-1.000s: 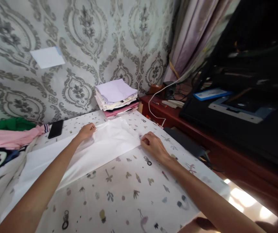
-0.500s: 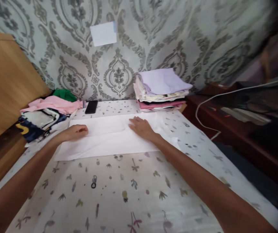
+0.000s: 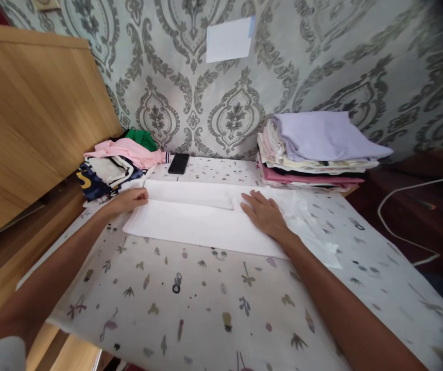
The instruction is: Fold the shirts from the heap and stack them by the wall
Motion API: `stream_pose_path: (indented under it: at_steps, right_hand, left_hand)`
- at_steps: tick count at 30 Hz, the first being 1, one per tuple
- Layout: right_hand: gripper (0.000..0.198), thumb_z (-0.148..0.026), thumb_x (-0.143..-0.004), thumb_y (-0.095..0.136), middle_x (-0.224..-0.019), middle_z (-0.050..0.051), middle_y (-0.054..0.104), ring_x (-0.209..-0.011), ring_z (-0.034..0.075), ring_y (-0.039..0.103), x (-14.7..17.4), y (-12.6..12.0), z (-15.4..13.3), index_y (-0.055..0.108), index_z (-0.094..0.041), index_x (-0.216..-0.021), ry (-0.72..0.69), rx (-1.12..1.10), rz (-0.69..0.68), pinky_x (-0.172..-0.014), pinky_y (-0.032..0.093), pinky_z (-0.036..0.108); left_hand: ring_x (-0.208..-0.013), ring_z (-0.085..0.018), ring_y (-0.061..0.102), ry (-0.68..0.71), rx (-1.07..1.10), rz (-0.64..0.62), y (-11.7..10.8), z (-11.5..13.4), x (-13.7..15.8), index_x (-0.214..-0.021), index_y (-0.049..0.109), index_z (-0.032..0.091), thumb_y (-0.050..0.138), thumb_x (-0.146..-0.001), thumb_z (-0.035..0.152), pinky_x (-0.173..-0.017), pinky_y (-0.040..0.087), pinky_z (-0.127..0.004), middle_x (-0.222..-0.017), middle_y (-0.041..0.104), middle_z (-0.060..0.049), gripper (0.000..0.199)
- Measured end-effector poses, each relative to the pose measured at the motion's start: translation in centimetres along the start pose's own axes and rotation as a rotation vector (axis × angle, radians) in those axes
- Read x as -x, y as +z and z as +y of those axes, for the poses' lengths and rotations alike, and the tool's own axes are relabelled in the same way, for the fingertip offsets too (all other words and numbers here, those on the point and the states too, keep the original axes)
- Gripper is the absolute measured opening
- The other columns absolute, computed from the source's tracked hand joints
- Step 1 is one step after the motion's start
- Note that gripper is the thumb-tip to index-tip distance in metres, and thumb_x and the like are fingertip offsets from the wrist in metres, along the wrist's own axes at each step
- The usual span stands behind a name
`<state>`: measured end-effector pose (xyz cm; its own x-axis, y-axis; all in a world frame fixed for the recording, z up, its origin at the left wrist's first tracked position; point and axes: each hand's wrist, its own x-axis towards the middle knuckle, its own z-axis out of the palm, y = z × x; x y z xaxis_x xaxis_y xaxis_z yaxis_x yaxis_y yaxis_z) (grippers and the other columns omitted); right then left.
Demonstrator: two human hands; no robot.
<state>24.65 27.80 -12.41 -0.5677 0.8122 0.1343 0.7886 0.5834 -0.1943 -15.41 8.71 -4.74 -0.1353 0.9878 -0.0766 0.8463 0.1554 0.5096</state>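
Observation:
A white garment [image 3: 194,224], folded into a long strip, lies across the printed sheet in front of me; a fold line runs along its length. My left hand [image 3: 132,200] is at the strip's left end, its fingers closed in a pinch on the cloth edge. Farther right, my right hand [image 3: 263,214] rests palm down on the garment with fingers stretched out and somewhat spread. Beyond that hand the right end of the cloth looks thin and rumpled. What kind of garment it is, I cannot tell.
A patterned sheet [image 3: 202,293] covers the surface. At back left lie loose clothes [image 3: 124,152] beside a black phone [image 3: 179,164]. A stack of folded clothes [image 3: 318,139] stands at back right. Wooden furniture [image 3: 39,118] borders the left; a white cable [image 3: 387,206] hangs at right.
The view has swung left, so everything sits farther right. My left hand has come to the garment's left edge and pinches it. The right hand still lies on the cloth.

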Motion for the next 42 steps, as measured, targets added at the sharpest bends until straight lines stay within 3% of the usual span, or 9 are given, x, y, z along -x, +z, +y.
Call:
stream_pose_path:
  at_steps: [6,13,20,25,29,33,37,42]
  right_hand:
    - [0.054,-0.046,-0.103,0.029,-0.157,0.011,0.042,-0.148,0.029,0.034,0.1,0.0,0.1,0.049,-0.023,-0.147,-0.016,0.022,0.01,-0.117,0.031,0.055]
    - [0.053,-0.045,-0.102,0.03,-0.157,0.01,0.043,-0.147,0.029,0.035,-0.1,0.2,0.3,0.051,-0.024,-0.146,-0.025,0.02,0.015,-0.116,0.032,0.057]
    - [0.053,-0.045,-0.102,0.031,-0.157,0.01,0.043,-0.147,0.029,0.035,-0.3,0.5,0.5,0.05,-0.024,-0.146,-0.031,0.021,0.018,-0.116,0.032,0.057]
    - [0.052,-0.046,-0.102,0.031,-0.156,0.009,0.044,-0.146,0.029,0.036,-0.3,0.4,0.5,0.051,-0.025,-0.146,-0.023,0.039,0.022,-0.115,0.033,0.056]
    - [0.053,-0.046,-0.102,0.03,-0.157,0.01,0.043,-0.147,0.029,0.036,-0.3,0.4,0.4,0.05,-0.025,-0.146,-0.025,0.042,0.02,-0.115,0.033,0.056]
    - [0.052,-0.044,-0.102,0.031,-0.157,0.01,0.043,-0.147,0.029,0.035,-0.3,0.4,0.4,0.051,-0.024,-0.146,-0.025,0.044,0.021,-0.116,0.032,0.055]
    - [0.052,-0.044,-0.102,0.032,-0.156,0.01,0.044,-0.147,0.028,0.035,-0.2,0.2,0.3,0.05,-0.024,-0.146,-0.017,0.055,0.02,-0.116,0.032,0.054]
    - [0.053,-0.046,-0.102,0.03,-0.157,0.009,0.043,-0.147,0.028,0.035,-0.1,0.0,0.2,0.05,-0.024,-0.146,-0.015,0.041,0.015,-0.116,0.031,0.055]
  left_hand:
    - [-0.056,-0.016,0.046,-0.198,0.164,0.109,0.9,-0.7,1.6,-0.09,0.058,0.02,0.052,-0.076,0.058,-0.051,0.033,-0.025,-0.064,0.047,0.003,0.04]
    - [-0.056,-0.014,0.045,-0.357,0.306,0.158,2.2,-1.1,4.5,-0.093,0.054,0.02,0.064,-0.067,0.053,-0.052,0.028,-0.025,-0.063,0.046,0.007,0.043]
    - [-0.072,-0.019,0.056,-0.356,-0.1,0.373,4.0,-0.7,5.6,-0.106,0.055,0.022,0.05,-0.083,0.034,-0.062,0.034,-0.029,-0.071,0.057,0.003,0.026]
    - [-0.076,-0.02,0.06,-0.379,-0.186,0.327,3.9,0.2,6.3,-0.113,0.054,0.023,0.05,-0.089,0.036,-0.063,0.037,-0.029,-0.077,0.062,0.002,0.028]
    - [-0.09,-0.023,0.064,-0.328,-0.332,0.374,3.7,1.1,6.1,-0.125,0.05,0.021,0.045,-0.094,0.039,-0.071,0.043,-0.031,-0.095,0.067,-0.004,0.036]
    - [-0.101,-0.023,0.065,-0.344,-0.44,0.342,2.8,1.6,3.6,-0.113,0.059,0.019,0.036,-0.099,0.031,-0.081,0.047,-0.031,-0.104,0.071,-0.009,0.029]
    - [-0.099,-0.026,0.067,-0.395,-0.51,0.269,2.5,1.4,0.9,-0.099,0.065,0.017,0.046,-0.095,0.029,-0.082,0.049,-0.032,-0.102,0.073,-0.012,0.023]
    - [-0.098,-0.029,0.069,-0.405,-0.58,0.285,2.9,1.4,0.7,-0.104,0.065,0.012,0.041,-0.095,0.016,-0.082,0.051,-0.036,-0.102,0.072,-0.017,0.026]
